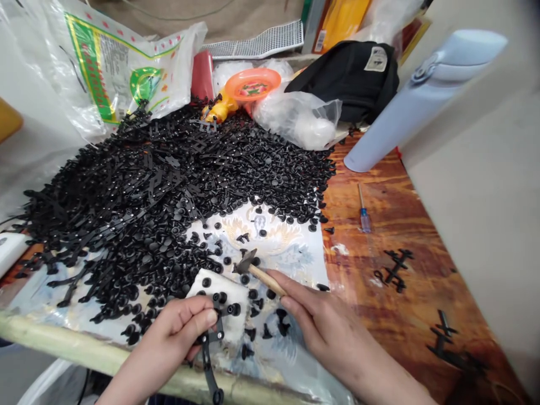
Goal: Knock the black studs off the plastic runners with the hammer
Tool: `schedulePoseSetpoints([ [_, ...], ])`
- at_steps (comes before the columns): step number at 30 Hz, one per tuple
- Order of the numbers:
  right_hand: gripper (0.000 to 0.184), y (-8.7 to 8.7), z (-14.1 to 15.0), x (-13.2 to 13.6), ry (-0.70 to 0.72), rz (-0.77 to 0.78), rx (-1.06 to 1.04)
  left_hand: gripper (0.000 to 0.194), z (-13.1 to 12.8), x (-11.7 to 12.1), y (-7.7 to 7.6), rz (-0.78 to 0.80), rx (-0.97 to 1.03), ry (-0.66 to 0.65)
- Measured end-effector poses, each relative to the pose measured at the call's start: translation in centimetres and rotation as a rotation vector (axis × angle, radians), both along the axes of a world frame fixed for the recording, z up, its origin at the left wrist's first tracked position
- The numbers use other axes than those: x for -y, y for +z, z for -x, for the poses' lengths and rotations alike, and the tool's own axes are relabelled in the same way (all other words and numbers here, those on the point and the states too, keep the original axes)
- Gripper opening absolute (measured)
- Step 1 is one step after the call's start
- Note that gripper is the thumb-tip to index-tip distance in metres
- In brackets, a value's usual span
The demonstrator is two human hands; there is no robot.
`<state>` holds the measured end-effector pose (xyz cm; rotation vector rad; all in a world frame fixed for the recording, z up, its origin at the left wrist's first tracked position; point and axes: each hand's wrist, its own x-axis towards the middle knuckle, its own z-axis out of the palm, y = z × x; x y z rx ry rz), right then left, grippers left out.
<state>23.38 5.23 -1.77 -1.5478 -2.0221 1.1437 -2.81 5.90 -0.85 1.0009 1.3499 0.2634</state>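
Note:
My left hand (185, 325) pinches a black jointed plastic strip (206, 360), whose lower end hangs past the table's front edge. Its upper end lies over a small white block (230, 326), where several black round-headed pegs stand. In my right hand (320, 315) is a small hammer (265, 279), gripped by its wooden handle. The dark metal head points away to the left, just above the patterned sheet and beyond the block. Loose black pegs (280, 323) lie between the block and my right hand.
A big heap of black plastic parts (169, 169) covers the left and back. A screwdriver (364, 216), linked black pieces (396, 270) and a pale blue bottle (413, 107) are on the right. Behind the heap are a printed plastic bag (126, 67), an orange plate (253, 84) and a black bag (341, 76).

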Motion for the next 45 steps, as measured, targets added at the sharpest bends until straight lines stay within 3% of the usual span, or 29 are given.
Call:
schedulePoseSetpoints([
  [15,0.048,0.0,0.0,0.0,0.035,-0.023,0.091,0.054,-1.0,-0.3,1.0,0.044,-0.042,-0.036],
  [24,0.048,0.3,0.1,0.1,0.042,-0.043,0.111,0.048,0.1,0.1,0.2,0.026,-0.033,0.011],
  [38,0.047,0.6,-0.2,0.3,0.072,-0.048,0.103,0.047,-0.6,-0.1,0.5,0.051,-0.058,-0.036],
  [45,0.047,2.6,-0.1,1.0,0.155,-0.239,0.076,0.043,-1.4,-0.4,0.9,0.084,-0.035,-0.018],
])
